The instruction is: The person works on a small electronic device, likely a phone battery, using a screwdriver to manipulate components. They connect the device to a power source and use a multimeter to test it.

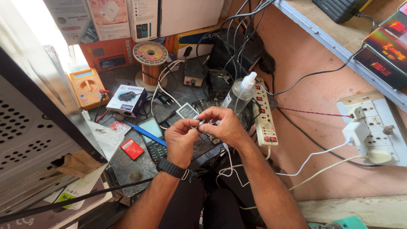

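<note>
Head view: a small plug-like connector [199,123] on a thin cable is pinched between both hands over the cluttered bench [127,169]. The left hand [181,138], with a black wrist strap, is closed on it from below-left, thumb and forefinger pressed together. The right hand [224,125] is curled over it from the right, fingertips pinching the same piece. The piece is too small for its type to be told. Its long axis is seen running roughly left-right, between the two sets of fingertips, so neither hand is nearer; both are touching. A white cable [231,165] hangs below the hands. A dark keypad phone [153,138] lies just left of the left hand, a clear spray bottle [241,93] just behind the right.
</note>
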A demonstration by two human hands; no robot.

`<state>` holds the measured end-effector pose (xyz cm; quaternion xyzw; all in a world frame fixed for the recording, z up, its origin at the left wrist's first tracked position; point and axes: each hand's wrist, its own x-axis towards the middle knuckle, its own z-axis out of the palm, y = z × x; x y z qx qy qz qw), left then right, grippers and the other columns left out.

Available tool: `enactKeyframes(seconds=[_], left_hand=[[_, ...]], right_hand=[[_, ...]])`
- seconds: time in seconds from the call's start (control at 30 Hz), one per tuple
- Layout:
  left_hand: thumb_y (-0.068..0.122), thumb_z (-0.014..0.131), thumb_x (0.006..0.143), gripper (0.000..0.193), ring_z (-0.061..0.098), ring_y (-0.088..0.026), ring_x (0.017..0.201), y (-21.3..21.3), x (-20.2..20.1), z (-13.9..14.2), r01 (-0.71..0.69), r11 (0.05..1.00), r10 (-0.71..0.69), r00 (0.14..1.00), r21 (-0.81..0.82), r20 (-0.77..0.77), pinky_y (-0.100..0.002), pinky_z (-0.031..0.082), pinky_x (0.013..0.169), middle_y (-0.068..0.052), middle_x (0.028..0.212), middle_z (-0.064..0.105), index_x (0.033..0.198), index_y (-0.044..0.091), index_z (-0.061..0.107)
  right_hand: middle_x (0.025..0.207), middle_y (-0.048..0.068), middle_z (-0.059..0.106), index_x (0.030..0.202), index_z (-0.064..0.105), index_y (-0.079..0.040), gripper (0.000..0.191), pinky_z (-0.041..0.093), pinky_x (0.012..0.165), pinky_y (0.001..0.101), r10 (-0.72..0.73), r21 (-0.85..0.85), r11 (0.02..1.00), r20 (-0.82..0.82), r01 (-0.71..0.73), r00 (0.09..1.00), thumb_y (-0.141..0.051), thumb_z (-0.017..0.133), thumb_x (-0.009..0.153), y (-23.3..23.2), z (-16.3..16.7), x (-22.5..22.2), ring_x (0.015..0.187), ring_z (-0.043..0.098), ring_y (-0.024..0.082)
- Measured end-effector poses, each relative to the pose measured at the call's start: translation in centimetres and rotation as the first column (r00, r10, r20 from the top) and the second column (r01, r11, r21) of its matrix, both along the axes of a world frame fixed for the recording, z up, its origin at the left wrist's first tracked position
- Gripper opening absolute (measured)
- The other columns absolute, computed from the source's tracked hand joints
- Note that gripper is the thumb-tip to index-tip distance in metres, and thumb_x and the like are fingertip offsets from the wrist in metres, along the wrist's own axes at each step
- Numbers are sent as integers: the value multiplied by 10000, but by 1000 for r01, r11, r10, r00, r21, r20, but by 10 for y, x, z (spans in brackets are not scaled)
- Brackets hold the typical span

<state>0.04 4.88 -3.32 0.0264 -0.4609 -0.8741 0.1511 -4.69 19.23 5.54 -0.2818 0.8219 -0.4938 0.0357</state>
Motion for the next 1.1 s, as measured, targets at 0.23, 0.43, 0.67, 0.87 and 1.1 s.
enactKeyframes(seconds=[0.23, 0.43, 0.67, 0.87, 1.1], left_hand=[[-97, 630, 833, 171, 600, -62, 650, -1, -1, -3, 10, 999, -9, 1000, 39, -30, -198, 470, 580, -33, 799, 695, 970, -30, 707], [-84, 676, 833, 145, 647, -62, 694, -1, -1, -2, 15, 998, -13, 999, 56, -35, -191, 497, 607, -35, 830, 717, 964, -27, 701], [-71, 716, 830, 127, 572, -26, 629, -2, -2, -3, -5, 1000, 6, 999, 28, -35, -177, 431, 550, -2, 773, 686, 945, -19, 718], [-66, 715, 830, 122, 563, -19, 629, -4, -1, -3, -13, 1000, 14, 999, 13, -31, -174, 420, 547, 8, 769, 682, 943, -19, 719], [-63, 711, 829, 122, 581, -24, 636, -6, 3, 1, -4, 999, 5, 999, 37, -37, -178, 446, 558, 3, 777, 691, 942, -17, 716]], right_hand=[[880, -15, 738, 997, 782, -56, 266, 529, 728, 243, 17, -43, 999, 20, -16, 1000, -103, 827, 739, -2, -3, -1, 786, 603, 69], [881, -16, 738, 1004, 781, -50, 263, 523, 717, 241, 2, -48, 999, 32, -1, 999, -82, 815, 746, -3, -7, -2, 782, 595, 66], [897, -8, 746, 1024, 774, -46, 286, 528, 723, 240, -3, -54, 999, 54, 6, 999, -78, 826, 745, -6, -9, -2, 791, 609, 64], [890, -6, 744, 1024, 776, -45, 282, 525, 725, 241, -13, -12, 1000, 33, 13, 999, -81, 828, 750, -9, -6, -1, 792, 604, 59], [889, -4, 743, 1016, 779, -48, 264, 524, 736, 259, -19, 19, 1000, 27, 18, 999, -90, 818, 758, -16, 5, 6, 802, 606, 81]])
